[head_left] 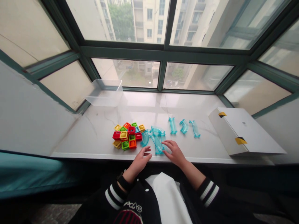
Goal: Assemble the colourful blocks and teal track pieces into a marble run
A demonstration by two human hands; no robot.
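On the white sill, a loose group of clear blue toy track pieces lies between my hands. My right hand is at the right edge of this group, thumb and fingers apart, its fingertips close to or touching a straight piece. My left hand hovers by the sill's front edge, fingers spread with nothing in them, just below a curved blue track piece. Left of that is a heap of coloured toy cubes in red, yellow, green and orange. Farther right stand apart a straight track piece, a curved piece and a wavy piece.
A clear plastic bin stands at the back left by the window. A white box with yellow-and-black tape tabs sits at the right end. Green window frames border the marble-look sill at the back.
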